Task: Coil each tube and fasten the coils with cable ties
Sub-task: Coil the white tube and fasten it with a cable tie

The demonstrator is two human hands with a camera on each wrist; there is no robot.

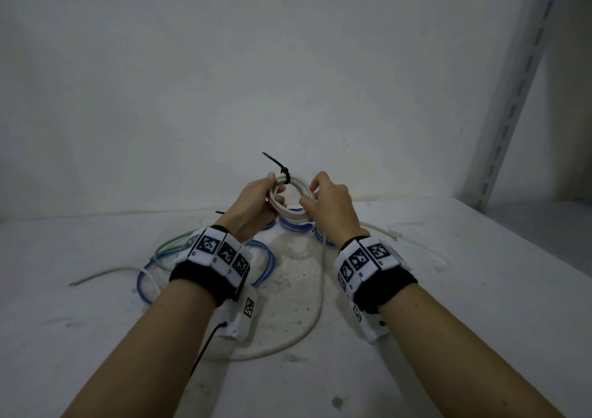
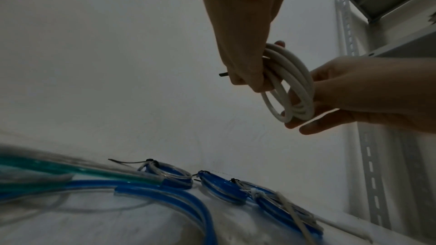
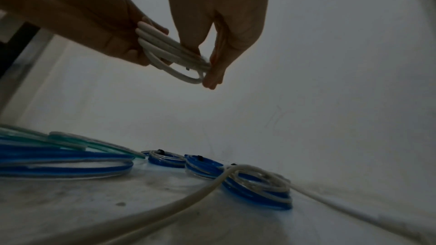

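Both hands hold a coiled white tube (image 1: 293, 208) (image 2: 298, 85) (image 3: 162, 49) in the air above the white shelf (image 1: 448, 289). My left hand (image 1: 256, 204) (image 2: 247, 59) grips the coil's left side with curled fingers. On the coil's right side, my right hand (image 1: 326, 198) (image 3: 219, 34) pinches the loops between thumb and fingers. A black cable tie (image 1: 283, 173) is looped round the top of the coil, its tail sticking up to the left. Only the tie's tip (image 2: 223, 74) shows past the left hand in the left wrist view.
Three tied blue coils (image 1: 293, 224) (image 2: 224, 187) (image 3: 204, 167) lie by the back wall. Loose blue tube (image 1: 267, 259), green tube (image 1: 166, 244) and a long white tube (image 1: 317, 315) (image 3: 165, 210) sprawl over the shelf. A slotted metal upright (image 1: 519, 91) stands at right.
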